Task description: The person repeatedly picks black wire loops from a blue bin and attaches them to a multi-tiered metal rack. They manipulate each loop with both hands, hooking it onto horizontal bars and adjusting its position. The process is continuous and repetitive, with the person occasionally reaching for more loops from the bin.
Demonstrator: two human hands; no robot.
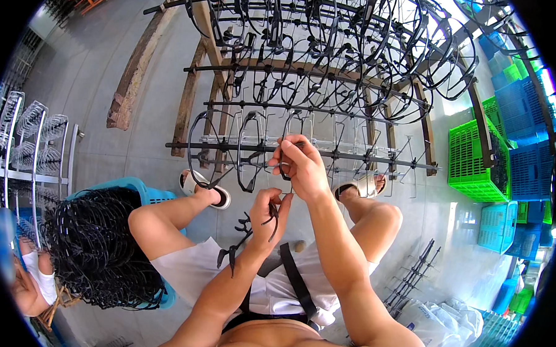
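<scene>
Black curved plastic frame pieces [230, 256] dangle from my left hand [267, 219], its fingers closed around them. Higher up, at the nearest black bar [223, 147] of a rack, my right hand [303, 168] pinches another black curved piece; its lower part hangs beneath my fingers. Where that piece meets the bar is hidden by the hand. Left of it, two black looped frames [241, 172] hang from the same bar. Toward the right, the bar carries bare thin wire hooks [365, 155].
A blue basket [156, 194] heaped with black curved pieces [101, 246] stands by my left leg. Beyond the near bar, more bars hold many black frames [333, 39] on wooden supports [137, 68]. Green crates [474, 160] and blue ones line the right. Another person [37, 281] sits far left.
</scene>
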